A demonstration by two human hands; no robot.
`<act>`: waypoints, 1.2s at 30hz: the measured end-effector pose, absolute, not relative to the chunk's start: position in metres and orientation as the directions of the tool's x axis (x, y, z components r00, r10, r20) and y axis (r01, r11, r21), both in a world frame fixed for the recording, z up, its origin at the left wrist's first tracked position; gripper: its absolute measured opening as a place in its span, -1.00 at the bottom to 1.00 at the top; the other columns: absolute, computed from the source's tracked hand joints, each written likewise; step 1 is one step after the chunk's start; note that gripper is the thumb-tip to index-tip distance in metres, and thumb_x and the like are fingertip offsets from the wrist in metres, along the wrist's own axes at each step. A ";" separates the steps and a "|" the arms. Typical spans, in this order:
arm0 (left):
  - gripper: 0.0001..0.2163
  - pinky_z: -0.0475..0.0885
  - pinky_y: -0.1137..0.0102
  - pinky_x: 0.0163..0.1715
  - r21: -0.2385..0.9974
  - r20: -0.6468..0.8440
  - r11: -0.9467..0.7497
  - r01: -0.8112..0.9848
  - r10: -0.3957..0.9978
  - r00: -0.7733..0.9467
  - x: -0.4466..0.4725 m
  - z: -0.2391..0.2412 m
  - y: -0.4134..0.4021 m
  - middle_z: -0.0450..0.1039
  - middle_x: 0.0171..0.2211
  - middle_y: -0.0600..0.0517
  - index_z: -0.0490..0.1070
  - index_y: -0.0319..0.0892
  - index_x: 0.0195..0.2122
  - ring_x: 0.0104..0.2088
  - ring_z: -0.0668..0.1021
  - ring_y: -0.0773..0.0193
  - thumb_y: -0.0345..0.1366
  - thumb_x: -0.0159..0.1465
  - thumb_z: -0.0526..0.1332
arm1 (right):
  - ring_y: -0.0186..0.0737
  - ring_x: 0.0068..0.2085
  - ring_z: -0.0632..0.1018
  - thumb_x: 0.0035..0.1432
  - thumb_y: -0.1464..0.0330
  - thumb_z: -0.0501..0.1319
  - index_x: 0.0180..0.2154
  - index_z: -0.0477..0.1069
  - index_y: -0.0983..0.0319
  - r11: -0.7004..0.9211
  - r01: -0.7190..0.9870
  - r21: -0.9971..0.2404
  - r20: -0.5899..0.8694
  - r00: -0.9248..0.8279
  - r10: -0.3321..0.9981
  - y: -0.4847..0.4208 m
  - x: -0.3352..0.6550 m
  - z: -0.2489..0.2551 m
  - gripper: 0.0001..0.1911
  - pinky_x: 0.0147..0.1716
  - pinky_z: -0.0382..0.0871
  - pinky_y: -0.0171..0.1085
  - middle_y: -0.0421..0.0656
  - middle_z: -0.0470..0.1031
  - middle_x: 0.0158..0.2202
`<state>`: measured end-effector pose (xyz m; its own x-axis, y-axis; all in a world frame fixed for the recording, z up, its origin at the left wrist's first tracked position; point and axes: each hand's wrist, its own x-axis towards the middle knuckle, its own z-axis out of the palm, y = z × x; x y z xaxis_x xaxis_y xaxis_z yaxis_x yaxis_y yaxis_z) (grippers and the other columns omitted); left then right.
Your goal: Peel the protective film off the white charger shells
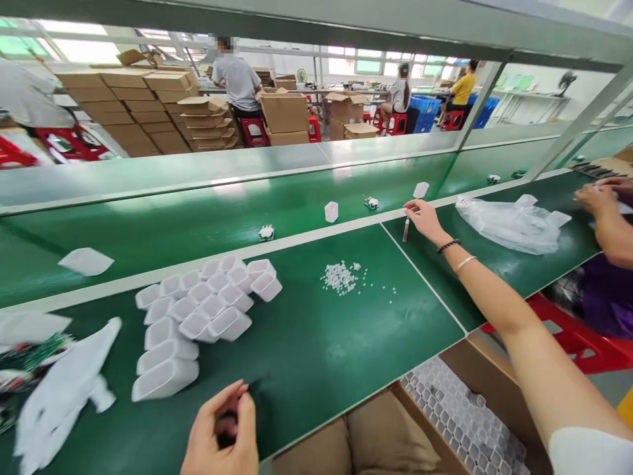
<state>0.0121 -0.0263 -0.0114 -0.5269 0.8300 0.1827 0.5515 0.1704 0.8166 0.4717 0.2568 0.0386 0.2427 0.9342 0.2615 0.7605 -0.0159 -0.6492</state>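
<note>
a: which hand is nearer the slim tube [406, 230]?
b: right hand [422, 220], by the far edge of the bench [346, 343]. tube sits directly under its fingertips, just right of the white seam [422, 280]; long axis runs from far edge toward near edge.
a: gripped?
b: thumb and fingers drawn together, bent. cannot tell if they pinch the tube or hang over it.
a: left hand [225, 429]?
b: by the near edge, well apart from the tube. fingertips curled close together; anything between them, cannot tell.
a: looks?
b: tube small, straight, pale, pinkish toward its lower end. contents unclear.
a: loose white cup [421, 190]?
b: just past the right hand, beyond the bench's far edge, on the green belt [198, 218]. plain, angular sides.
</note>
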 end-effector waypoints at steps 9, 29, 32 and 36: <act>-0.74 0.38 0.11 0.00 0.473 0.594 -0.034 0.880 0.750 -0.291 -0.017 0.020 -0.010 0.44 -0.13 -0.13 0.38 -0.18 0.01 -0.19 0.48 0.08 -0.23 0.33 0.22 | -0.19 -0.28 0.55 0.06 0.11 0.32 -0.28 0.62 0.26 0.247 0.629 -0.737 0.005 -0.360 0.933 0.185 0.378 0.027 -0.65 -0.20 0.42 -0.23 -0.10 0.64 -0.30; -0.87 -0.02 -0.17 0.32 0.748 0.392 -0.181 0.639 0.897 -0.205 -0.005 0.042 0.042 0.32 0.24 -0.23 0.48 -0.17 -0.32 0.36 0.17 -0.20 -0.33 0.36 0.18 | -0.04 -0.32 0.53 0.05 -0.20 0.24 -0.39 0.53 0.16 0.326 0.665 -0.672 0.110 -0.345 0.932 0.191 0.385 -0.007 -0.45 -0.28 0.39 -0.07 -0.04 0.59 -0.32; -0.86 0.17 -0.06 0.31 0.917 0.292 -0.192 0.348 0.920 -0.262 -0.003 0.046 0.026 0.40 0.16 -0.15 0.46 -0.15 -0.29 0.27 0.34 -0.06 -0.20 0.33 0.26 | -0.04 -0.29 0.52 0.11 -0.15 0.22 -0.38 0.49 0.16 0.332 0.669 -0.665 0.130 -0.334 0.934 0.190 0.385 -0.006 -0.49 -0.23 0.39 -0.07 -0.04 0.58 -0.32; -0.70 0.53 0.18 0.00 0.983 0.060 -0.104 -0.153 0.962 -0.266 0.001 0.044 0.013 0.51 -0.03 -0.11 0.38 -0.17 -0.19 -0.02 0.58 0.13 -0.01 0.32 0.26 | -0.07 -0.26 0.54 0.16 -0.07 0.23 -0.28 0.50 0.17 0.302 0.656 -0.691 0.172 -0.257 0.951 0.183 0.380 0.003 -0.57 -0.19 0.40 -0.08 -0.06 0.59 -0.26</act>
<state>0.0009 0.0130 0.0442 -0.2657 0.9622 0.0605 -0.1533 -0.1041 0.9827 0.3799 0.1831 0.0026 -0.2574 0.9510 0.1715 0.6563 0.3023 -0.6913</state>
